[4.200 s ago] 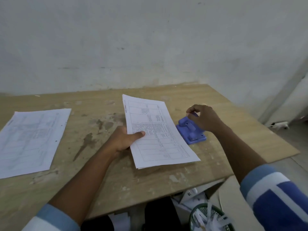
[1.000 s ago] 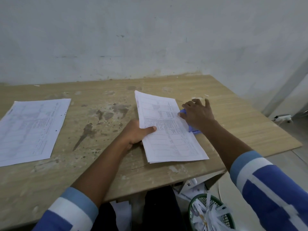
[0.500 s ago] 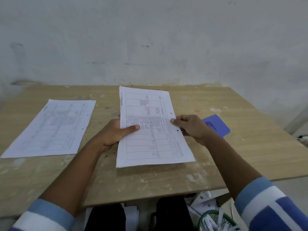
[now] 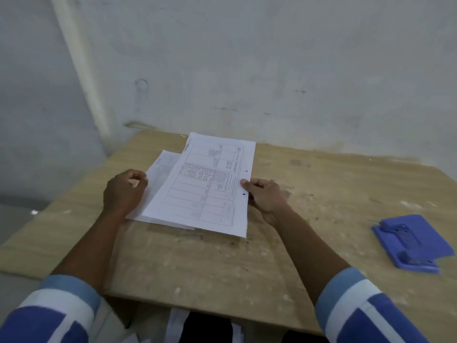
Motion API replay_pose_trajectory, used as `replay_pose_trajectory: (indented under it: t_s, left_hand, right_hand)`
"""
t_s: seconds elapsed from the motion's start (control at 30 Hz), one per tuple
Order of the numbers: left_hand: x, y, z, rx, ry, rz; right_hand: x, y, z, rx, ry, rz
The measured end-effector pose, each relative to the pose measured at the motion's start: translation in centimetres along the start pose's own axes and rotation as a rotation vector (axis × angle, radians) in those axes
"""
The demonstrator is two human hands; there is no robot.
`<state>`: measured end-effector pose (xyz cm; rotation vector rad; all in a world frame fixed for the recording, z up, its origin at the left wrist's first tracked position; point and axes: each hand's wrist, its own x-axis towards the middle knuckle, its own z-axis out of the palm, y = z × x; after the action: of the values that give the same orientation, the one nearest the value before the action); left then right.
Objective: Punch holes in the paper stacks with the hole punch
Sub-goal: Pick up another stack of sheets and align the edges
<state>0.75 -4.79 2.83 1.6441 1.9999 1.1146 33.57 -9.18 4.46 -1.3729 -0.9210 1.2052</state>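
Observation:
My right hand (image 4: 264, 196) pinches the right edge of a printed paper stack (image 4: 207, 186), just between two punched holes. The stack is tilted and hangs over a second paper pile (image 4: 160, 174) that lies flat on the wooden table (image 4: 247, 263). My left hand (image 4: 125, 190) is curled into a fist at the left edge of that lower pile; I see no paper between its fingers. The blue hole punch (image 4: 415, 243) lies alone at the table's right side, well away from both hands.
A white wall rises right behind the table, with a corner and floor to the left. The table's front edge runs just above my striped sleeves. Papers and something dark show below the edge.
The punched stack has travelled left across the table and now overlaps the other pile. My left hand has come off its left edge. The hole punch is left behind at the right.

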Motion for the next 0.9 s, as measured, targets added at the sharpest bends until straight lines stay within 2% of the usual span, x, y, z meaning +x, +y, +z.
replay_pose_trajectory:
  t_s: [0.07, 0.13, 0.2, 0.3, 0.63, 0.9]
  left_hand:
    - [0.2, -1.9, -0.4, -0.054, 0.071, -0.079]
    - [0.6, -2.8, -1.1, -0.227, 0.128, -0.164]
    - [0.9, -2.6, -1.4, -0.342, 0.116, -0.229]
    - [1.2, -2.5, -1.8, -0.388, 0.087, -0.25]
    - [1.1, -2.9, -1.7, -0.14, -0.046, -0.125]
    - [3.3, -0.5, -1.5, 0.205, -0.23, -0.161]
  right_hand:
    - [1.0, 0.3, 2.8, -0.045, 0.023, -0.002]
    - [1.8, 0.4, 5.4, -0.062, 0.036, 0.011]
    - [2.6, 0.5, 6.9, -0.087, 0.045, 0.008]
    - [3.5, 0.7, 8.9, -0.198, 0.062, -0.024]
    - [5.0, 1.9, 11.3, -0.539, 0.123, -0.13]
    - [4.7, 2.8, 11.9, -0.739, 0.155, -0.231]
